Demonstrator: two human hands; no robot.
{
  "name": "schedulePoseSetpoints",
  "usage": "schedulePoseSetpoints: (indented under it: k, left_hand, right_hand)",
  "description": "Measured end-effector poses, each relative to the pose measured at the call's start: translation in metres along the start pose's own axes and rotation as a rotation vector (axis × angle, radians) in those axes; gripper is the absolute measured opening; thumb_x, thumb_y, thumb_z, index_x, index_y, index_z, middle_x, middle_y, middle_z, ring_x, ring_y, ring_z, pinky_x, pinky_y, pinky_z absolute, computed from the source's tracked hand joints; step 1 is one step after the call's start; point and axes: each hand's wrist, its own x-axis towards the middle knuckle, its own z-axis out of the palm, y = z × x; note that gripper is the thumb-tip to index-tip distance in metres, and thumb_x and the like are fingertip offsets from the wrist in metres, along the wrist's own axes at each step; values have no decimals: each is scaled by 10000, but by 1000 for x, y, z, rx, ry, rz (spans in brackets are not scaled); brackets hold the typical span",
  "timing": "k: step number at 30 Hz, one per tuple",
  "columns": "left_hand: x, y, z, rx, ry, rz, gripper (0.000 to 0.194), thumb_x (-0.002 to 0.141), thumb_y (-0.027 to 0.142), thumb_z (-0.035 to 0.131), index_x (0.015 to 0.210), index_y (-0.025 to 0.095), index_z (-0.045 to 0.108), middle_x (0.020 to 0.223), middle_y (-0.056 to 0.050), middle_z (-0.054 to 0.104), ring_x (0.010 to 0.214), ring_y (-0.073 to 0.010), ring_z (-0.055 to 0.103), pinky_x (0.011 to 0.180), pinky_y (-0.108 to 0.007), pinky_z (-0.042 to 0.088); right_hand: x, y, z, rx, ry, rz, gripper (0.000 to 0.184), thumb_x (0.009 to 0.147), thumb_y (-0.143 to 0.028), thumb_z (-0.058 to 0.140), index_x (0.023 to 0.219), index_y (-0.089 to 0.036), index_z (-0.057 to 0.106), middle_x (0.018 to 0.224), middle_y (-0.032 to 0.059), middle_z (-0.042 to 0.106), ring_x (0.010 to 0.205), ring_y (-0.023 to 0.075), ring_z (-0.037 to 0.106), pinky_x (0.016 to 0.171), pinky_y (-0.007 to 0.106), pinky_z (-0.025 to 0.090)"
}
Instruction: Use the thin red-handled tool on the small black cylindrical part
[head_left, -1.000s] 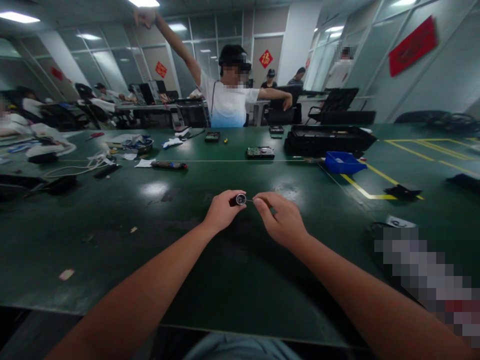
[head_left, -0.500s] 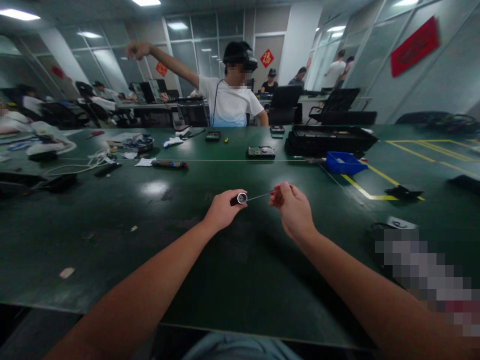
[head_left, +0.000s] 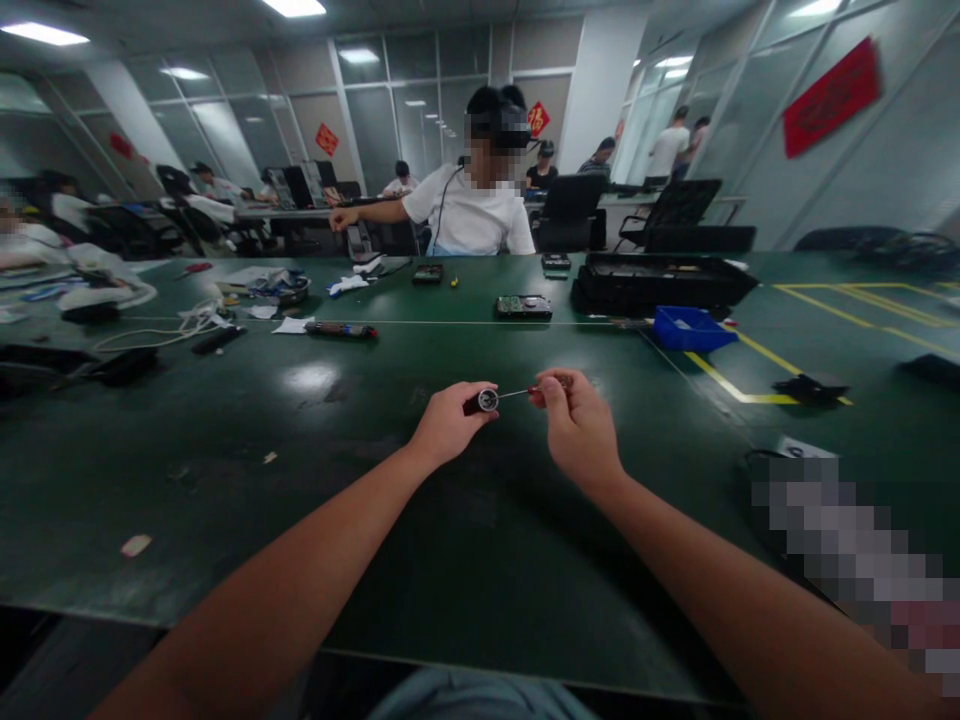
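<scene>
My left hand [head_left: 445,428] is closed around a small dark cylinder with a silver round end [head_left: 484,401], held just above the green table [head_left: 315,480]. My right hand [head_left: 576,432] is closed on a thin screwdriver [head_left: 529,391] with a reddish handle. Its slim metal shaft runs left and its tip meets the cylinder's silver end. Both hands hover over the middle of the table, a little apart from each other.
Across the table sits a person in a white shirt [head_left: 472,215]. A circuit board [head_left: 523,306], a black tray [head_left: 664,281], a blue bin [head_left: 694,327], a dark tool [head_left: 341,330] and cables [head_left: 161,335] lie farther back. Yellow tape [head_left: 739,385] marks the right side.
My right hand drew the screwdriver back to the right, then brought its tip onto the cylinder's end again. The person opposite lowered a raised arm to the table.
</scene>
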Motion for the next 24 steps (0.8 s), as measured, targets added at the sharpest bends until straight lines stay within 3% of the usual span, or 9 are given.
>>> schedulePoseSetpoints:
  k: [6, 9, 13, 15, 19, 22, 24]
  left_hand:
    - [0, 0, -1, 7, 5, -6, 385, 792, 197, 768, 1169, 240, 704, 1097, -46, 725, 989, -214, 671, 912, -370, 520]
    - [-1, 0, -1, 4, -6, 10, 391, 789, 192, 772, 1171, 233, 701, 1089, -45, 726, 994, -214, 669, 911, -364, 516]
    - [-1, -1, -1, -21, -15, 14, 392, 789, 179, 769, 1171, 235, 697, 1086, -41, 726, 996, -210, 669, 908, -358, 513]
    - [-1, -1, 0, -16, -16, 14, 384, 788, 175, 768, 1161, 235, 701, 1078, -41, 728, 995, -211, 670, 911, -361, 513]
    - [-1, -1, -1, 4, -1, 12, 389, 783, 178, 772, 1161, 234, 701, 1073, -44, 731, 990, -215, 673, 911, -366, 514]
    - [-1, -2, -1, -2, -6, 10, 389, 782, 173, 769, 1159, 240, 702, 1080, -40, 730, 996, -214, 671, 906, -361, 513]
    - [-1, -2, -1, -7, -12, 12, 388, 784, 170, 767, 1159, 244, 704, 1080, -37, 728, 1001, -213, 669, 907, -357, 511]
  right_hand:
    - [1, -5, -2, -12, -20, -8, 295, 988, -444, 475, 1026, -201, 638, 853, 61, 743, 784, 205, 709, 718, 341, 509]
    - [3, -8, -6, -169, -28, -36, 336, 942, -513, 548, 842, -213, 662, 697, 19, 705, 616, 168, 641, 598, 295, 439]
    - [4, -6, -8, -311, -20, -101, 464, 877, -582, 616, 594, -222, 539, 500, -27, 547, 457, 125, 487, 507, 281, 346]
    - [3, -5, -7, -307, -33, -133, 393, 904, -533, 599, 666, -222, 577, 544, -18, 582, 487, 136, 522, 526, 286, 371]
    - [-1, -11, -7, -211, -139, -236, 180, 970, -337, 497, 1010, -212, 621, 855, 51, 715, 744, 188, 661, 683, 318, 480]
    - [-3, -15, -9, -216, -241, -313, 178, 980, -306, 466, 986, -225, 625, 884, 56, 702, 803, 202, 656, 746, 344, 497]
    - [-5, -15, -9, -187, -239, -303, 185, 983, -315, 467, 982, -234, 633, 890, 55, 705, 818, 206, 664, 768, 358, 507]
